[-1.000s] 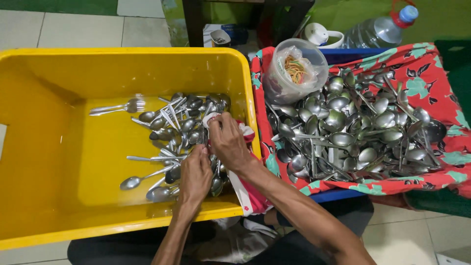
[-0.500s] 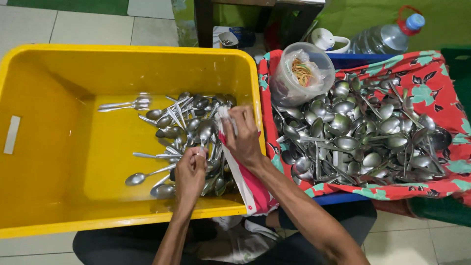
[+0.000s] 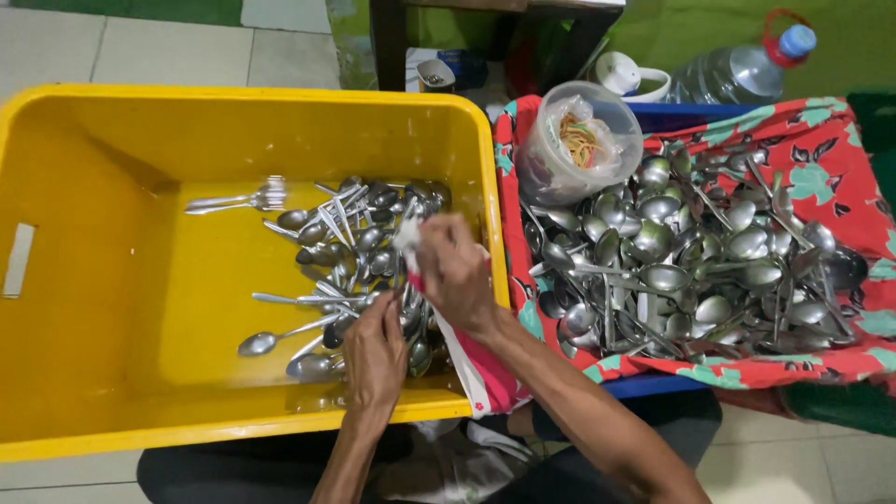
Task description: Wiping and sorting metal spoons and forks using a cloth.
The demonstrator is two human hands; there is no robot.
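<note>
Now both hands are working over the spoon pile inside the yellow tub.

Compared with a second ago, the right hand (image 3: 457, 271) is sitting lower and more closed, its fingers bunched around a white-and-pink cloth (image 3: 476, 369) that trails over the tub's near rim, while the left hand (image 3: 373, 355) is pinching spoon handles at the pile's near edge; this looks like wiping in progress, with most spoons (image 3: 364, 252) lying loose in the tub. The yellow tub (image 3: 121, 308) is smooth, glossy plastic with rounded corners and a wet-looking floor. Beside it, a larger heap of shiny metal spoons (image 3: 691, 261) is resting on a red flowered cloth (image 3: 840, 168), near a clear plastic tub (image 3: 579, 140) holding rubber bands.
</note>
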